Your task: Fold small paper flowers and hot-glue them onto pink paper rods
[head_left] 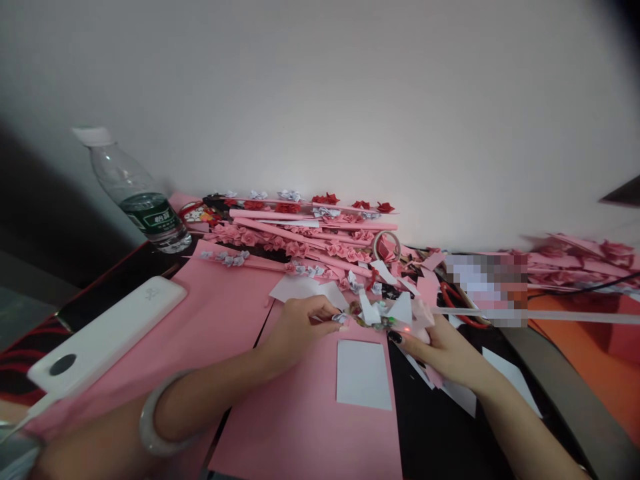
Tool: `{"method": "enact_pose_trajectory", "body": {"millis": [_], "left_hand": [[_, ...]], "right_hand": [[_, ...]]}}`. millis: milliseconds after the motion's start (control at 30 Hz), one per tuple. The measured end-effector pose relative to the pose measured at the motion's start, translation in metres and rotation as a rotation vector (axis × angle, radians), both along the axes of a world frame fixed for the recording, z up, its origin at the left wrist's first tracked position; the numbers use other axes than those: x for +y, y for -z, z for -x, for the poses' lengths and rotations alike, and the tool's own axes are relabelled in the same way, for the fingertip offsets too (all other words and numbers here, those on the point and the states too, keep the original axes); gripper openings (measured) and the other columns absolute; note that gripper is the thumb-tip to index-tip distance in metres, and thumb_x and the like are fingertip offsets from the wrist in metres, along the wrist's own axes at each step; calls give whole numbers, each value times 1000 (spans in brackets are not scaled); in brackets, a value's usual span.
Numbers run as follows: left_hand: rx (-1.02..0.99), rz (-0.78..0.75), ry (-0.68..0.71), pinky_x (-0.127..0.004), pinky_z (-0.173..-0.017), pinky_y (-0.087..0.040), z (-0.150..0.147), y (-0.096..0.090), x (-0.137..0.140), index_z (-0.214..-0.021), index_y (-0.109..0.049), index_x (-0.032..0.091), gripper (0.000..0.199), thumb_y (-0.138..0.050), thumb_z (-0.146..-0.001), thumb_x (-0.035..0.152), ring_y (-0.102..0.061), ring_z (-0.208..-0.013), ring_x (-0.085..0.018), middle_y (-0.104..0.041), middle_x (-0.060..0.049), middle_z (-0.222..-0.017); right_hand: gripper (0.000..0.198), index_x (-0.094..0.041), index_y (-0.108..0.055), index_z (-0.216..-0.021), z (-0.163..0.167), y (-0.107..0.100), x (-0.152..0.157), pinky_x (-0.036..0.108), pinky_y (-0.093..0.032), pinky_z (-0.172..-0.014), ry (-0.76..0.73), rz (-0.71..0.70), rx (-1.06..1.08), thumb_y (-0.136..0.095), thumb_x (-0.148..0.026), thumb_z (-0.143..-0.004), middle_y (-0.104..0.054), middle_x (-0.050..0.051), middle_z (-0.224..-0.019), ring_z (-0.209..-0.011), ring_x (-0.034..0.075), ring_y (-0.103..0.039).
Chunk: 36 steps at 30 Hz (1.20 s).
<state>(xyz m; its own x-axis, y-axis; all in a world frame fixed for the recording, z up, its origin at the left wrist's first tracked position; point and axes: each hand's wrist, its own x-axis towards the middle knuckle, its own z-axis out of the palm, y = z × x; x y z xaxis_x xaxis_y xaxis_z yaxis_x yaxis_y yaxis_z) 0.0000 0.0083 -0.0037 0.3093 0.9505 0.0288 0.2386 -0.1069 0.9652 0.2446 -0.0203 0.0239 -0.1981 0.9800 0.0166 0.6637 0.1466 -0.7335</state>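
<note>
My left hand pinches a small folded white paper flower between thumb and fingers. Beside it, my right hand is closed round a small bunch of paper flowers with lights. White paper petals, tiny green and red glowing points and a pale pink wrap show in this bunch. A long translucent rod reaches right from behind that hand. Under both hands lies a pink paper sheet with a white paper rectangle on it. My right fingers are partly hidden by the bunch.
Pink paper stems with flowers are heaped along the wall, with a tape roll on them. A water bottle and a white power bank stand left. Red-handled scissors and a pixelated rectangle are right.
</note>
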Motion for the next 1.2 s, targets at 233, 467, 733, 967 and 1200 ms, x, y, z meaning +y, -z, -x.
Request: {"method": "enact_pose_trajectory", "body": {"millis": [233, 467, 733, 967, 1200], "left_hand": [[-36, 35, -7, -20, -60, -44, 0, 4, 1, -69, -64, 18, 5, -69, -68, 18, -61, -68, -13, -67, 2, -68], [-89, 93, -3, -21, -61, -44, 0, 4, 1, -73, -64, 18, 9, -70, -67, 21, -60, -67, -12, -65, 2, -69], [-177, 155, 0, -22, -62, -44, 0, 4, 4, -72, -64, 17, 13, -73, -66, 24, -59, -68, -12, -65, 0, -71], [-236, 205, -20, -24, -61, -47, 3, 3, 13, -73, -61, 16, 12, -70, -67, 22, -61, -63, -13, -66, 1, -66], [-269, 205, -71, -26, -67, -49, 9, -8, 18, -73, -60, 17, 16, -71, -65, 25, -64, -68, -14, -67, 1, -69]], "right_hand": [[24, -18, -60, -72, -4, 3, 5, 26, -42, -51, 13, -62, -43, -52, -40, -78, -60, 1, -62, -55, 16, -52], [34, -18, -55, -60, -11, 8, 14, 28, -40, -50, 293, -229, -198, -48, -47, -77, -56, 2, -52, -50, 18, -51], [22, -18, -60, -91, -29, 12, 28, 29, -43, -58, 411, -416, -302, -45, -25, -77, -61, 4, -73, -63, 19, -55], [45, -13, -51, -123, -50, 35, 43, 45, -41, -92, 349, -535, -369, -47, -25, -80, -56, 17, -114, -110, 30, -51], [52, -14, -49, -125, -51, 49, 47, 50, -40, -94, 337, -577, -417, -47, -15, -73, -54, 16, -117, -114, 32, -48]]}}
